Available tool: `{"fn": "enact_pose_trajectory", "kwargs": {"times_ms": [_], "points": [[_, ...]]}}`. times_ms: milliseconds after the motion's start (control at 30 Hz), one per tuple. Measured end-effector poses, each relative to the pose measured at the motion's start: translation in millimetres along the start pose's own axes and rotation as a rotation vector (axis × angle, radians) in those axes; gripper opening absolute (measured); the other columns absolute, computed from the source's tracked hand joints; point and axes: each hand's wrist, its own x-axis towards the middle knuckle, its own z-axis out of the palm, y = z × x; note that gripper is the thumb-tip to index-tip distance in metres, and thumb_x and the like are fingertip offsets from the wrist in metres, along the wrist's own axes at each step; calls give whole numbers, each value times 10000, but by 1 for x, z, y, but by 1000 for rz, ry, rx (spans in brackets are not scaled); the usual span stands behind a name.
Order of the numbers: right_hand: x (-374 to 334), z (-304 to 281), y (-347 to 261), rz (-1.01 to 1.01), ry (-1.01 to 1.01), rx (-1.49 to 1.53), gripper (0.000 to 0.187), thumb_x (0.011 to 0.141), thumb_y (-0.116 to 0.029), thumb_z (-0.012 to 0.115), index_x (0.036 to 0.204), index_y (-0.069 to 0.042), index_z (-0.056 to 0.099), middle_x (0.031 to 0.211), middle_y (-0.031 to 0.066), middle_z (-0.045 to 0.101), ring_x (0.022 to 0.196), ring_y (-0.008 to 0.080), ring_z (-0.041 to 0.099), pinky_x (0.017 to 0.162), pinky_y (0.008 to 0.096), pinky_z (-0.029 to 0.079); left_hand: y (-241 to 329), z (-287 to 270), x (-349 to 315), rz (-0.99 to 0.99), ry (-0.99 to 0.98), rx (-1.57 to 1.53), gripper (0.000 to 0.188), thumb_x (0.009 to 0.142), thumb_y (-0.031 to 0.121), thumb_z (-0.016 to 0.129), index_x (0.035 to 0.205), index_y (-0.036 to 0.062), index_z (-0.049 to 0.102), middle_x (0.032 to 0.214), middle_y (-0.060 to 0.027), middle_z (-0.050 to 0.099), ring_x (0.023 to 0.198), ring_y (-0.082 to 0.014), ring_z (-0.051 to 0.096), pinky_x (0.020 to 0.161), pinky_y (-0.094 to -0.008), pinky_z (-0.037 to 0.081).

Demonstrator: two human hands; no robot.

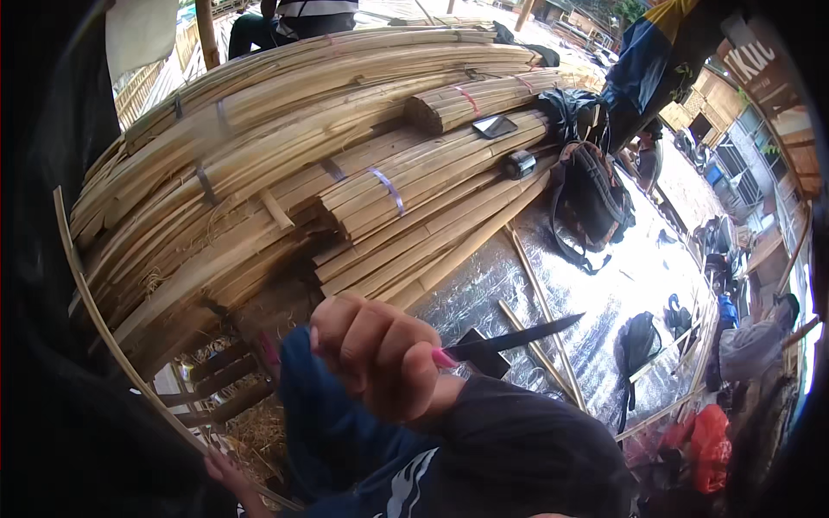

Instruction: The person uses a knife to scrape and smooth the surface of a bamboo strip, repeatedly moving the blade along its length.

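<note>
My right hand (376,354) is closed in a fist around the pink handle of a knife (518,337). The dark blade points to the right, clear of the bamboo. Low on the left, my left hand (229,475) grips a long, thin bamboo strip (86,293). From there the strip bows up along the left side, its upper end standing free near the stacked bamboo. The knife and the strip are well apart. Blue cloth (319,406) over my leg shows below my right fist.
Bundles of split bamboo (259,164) tied with bands fill the upper middle. A phone (495,127) and a dark round object (520,164) lie on them. A backpack (591,198) sits on silvery sheeting (484,276) with loose sticks (540,293). Another person (302,22) is beyond the pile.
</note>
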Motion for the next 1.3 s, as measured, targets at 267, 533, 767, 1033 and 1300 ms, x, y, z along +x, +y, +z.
{"fn": "enact_pose_trajectory", "kwargs": {"times_ms": [267,533,767,1033,1300], "points": [[31,-74,-50,30,160,-294,463,1033,-400,341,690,-101,425,687,66,483,752,242,500,747,384,430,14,36,10,315,-33,-112,381,951,406,564,1103,64,489,846,12,451,770,-96,459,653,-224,380],[89,-209,-166,-112,574,-469,358,1034,-324,423,746,-112,401,708,27,434,707,159,446,716,315,415,100,102,-67,398,-353,146,272,982,355,528,825,136,491,655,70,341,584,-42,345,515,-230,265],[52,-196,-136,-139,625,-524,369,1021,-259,460,691,-97,428,674,43,499,682,156,514,718,329,455,54,115,-59,445,-334,294,297,967,345,536,857,70,513,597,56,365,495,-61,359,443,-237,254],[22,-85,60,412,557,-134,398,1013,-373,445,773,-69,537,790,101,624,800,255,666,661,329,530,35,95,-26,199,-275,124,288,967,358,537,851,99,485,581,64,356,454,-45,336,403,-220,234],[-66,33,260,579,343,-54,388,1046,-321,367,884,-4,521,871,117,637,879,201,658,824,347,552,-45,41,19,-31,-176,22,243,963,312,544,861,91,533,621,56,404,515,-58,393,452,-235,307]]}}
